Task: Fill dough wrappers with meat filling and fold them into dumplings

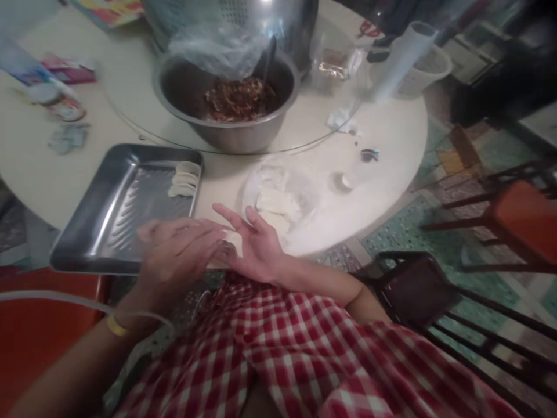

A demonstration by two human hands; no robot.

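Observation:
My left hand, blurred by motion, reaches over the near edge of the tray with its fingers stretched toward my right hand. My right hand is turned palm up, thumb and index finger apart, and I see nothing gripped in it. The fingertips of both hands meet or overlap; a small pale patch between them could be dough or tabletop. Just beyond my right hand, white dough pieces lie on a floured patch. Several folded dumplings sit in a row at the right side of the metal tray.
A steel bowl of dark filling, with a plastic bag over its rim, stands behind. A small jar lies left on the round table. A white tub stands far right. Chairs flank the table.

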